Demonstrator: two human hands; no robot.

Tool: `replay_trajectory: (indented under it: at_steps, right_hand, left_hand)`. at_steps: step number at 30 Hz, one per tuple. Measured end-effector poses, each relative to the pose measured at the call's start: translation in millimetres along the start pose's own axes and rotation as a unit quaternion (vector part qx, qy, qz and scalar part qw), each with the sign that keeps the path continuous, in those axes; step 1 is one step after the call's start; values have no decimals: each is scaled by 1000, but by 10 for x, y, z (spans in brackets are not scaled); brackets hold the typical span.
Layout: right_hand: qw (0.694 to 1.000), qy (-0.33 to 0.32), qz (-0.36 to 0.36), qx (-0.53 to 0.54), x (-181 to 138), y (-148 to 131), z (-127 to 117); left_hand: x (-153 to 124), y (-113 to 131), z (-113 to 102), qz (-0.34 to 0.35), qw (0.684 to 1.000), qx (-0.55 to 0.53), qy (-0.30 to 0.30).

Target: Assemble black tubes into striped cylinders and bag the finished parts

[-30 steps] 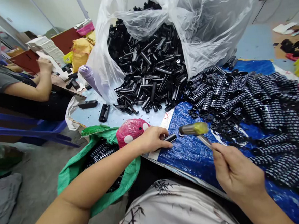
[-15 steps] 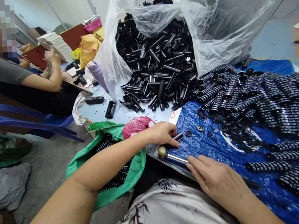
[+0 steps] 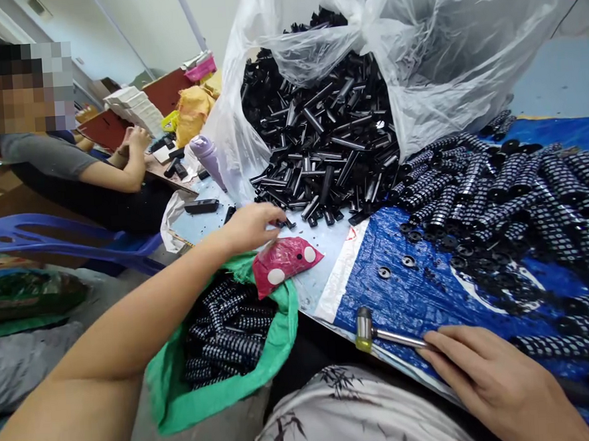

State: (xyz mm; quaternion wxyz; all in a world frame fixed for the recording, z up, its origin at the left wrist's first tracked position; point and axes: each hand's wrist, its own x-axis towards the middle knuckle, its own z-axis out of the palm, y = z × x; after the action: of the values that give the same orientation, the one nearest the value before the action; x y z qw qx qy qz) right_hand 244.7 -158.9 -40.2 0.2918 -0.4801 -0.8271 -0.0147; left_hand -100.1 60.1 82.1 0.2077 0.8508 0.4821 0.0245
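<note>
My left hand (image 3: pixel 255 227) hovers above the near edge of the loose black plastic parts (image 3: pixel 321 172) that spill from a clear plastic bag (image 3: pixel 416 86). Its fingers stretch toward the pile, apart from one another, and I see nothing in them. Just below it lies a pink packet with white dots (image 3: pixel 288 261). In my right hand (image 3: pixel 488 375) is a small mallet (image 3: pixel 365 329), gripped by its handle; the head has a yellow face and rests low over the table's front edge. Two black ring-shaped discs (image 3: pixel 384 273) lie on the blue sheet (image 3: pixel 373 295).
Black rollers with pale dotted rows (image 3: pixel 516 187) are heaped at right, beside loose black discs (image 3: pixel 502 284). A green sack (image 3: pixel 225 391) of similar rollers stands below the table edge. A lilac bottle (image 3: pixel 207 156) is at left. Another person (image 3: pixel 86 160) sits beyond a blue chair (image 3: pixel 76 237).
My left hand has left the black tube on the blue sheet and moved up and left to the parts pile. The tube no longer shows there. The mallet has shifted right and turned.
</note>
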Motion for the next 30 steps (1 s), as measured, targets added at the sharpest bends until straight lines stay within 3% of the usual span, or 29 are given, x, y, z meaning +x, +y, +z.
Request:
replay_trajectory:
  at_steps: [2, 7, 10, 13, 16, 18, 21, 23, 25, 30]
  right_hand:
    - [1000, -7, 15, -1, 15, -46, 18]
    - [998, -24, 50, 1, 36, -86, -139]
    - [998, -2, 63, -10, -45, 149, -392]
    - [988, 22, 87, -124, -162, 516, -770]
    - [958, -80, 94, -259, -179, 856, -1074]
    - [936, -175, 82, -293, -122, 994, -1157]
    - [925, -252, 71, -277, -17, 1080, -1117]
    - [931, -252, 69, -257, 18, 1122, -1040]
    - [939, -237, 71, -238, 14, 1182, -980]
    - [965, -140, 121, -186, -82, 1222, -1026]
  left_hand:
    - [166, -1, 68, 0, 997, 33, 75]
    - [543, -121, 187, 64, 994, 11, 92]
    - [692, -280, 210, 90, 986, 18, 139]
    - [655, -225, 228, 96, 972, 23, 215]
    - [516, 70, 327, 123, 958, 56, 255]
    - [433, 307, 476, 158, 952, 95, 244]
    - [337, 595, 775, 194, 960, 147, 137]
    - [290, 719, 946, 188, 969, 155, 46]
    - [263, 789, 1035, 151, 978, 143, -5]
    - [279, 806, 983, 15, 999, 38, -9]
